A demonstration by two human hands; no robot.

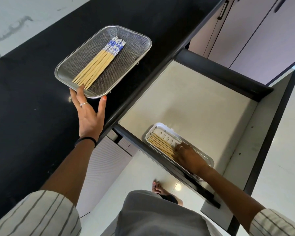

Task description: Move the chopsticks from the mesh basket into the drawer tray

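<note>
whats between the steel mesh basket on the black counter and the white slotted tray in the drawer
In the head view: bare black countertop, its edge, then bare pale drawer floor between the steel mesh basket and white slotted tray.

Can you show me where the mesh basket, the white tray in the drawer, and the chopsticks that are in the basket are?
mesh basket (144, 42): head view, on its metal rim at the far right corner.
white tray (162, 125): head view, on its far rim.
chopsticks (99, 63): head view, on the plain wooden shafts mid-bundle.
</note>
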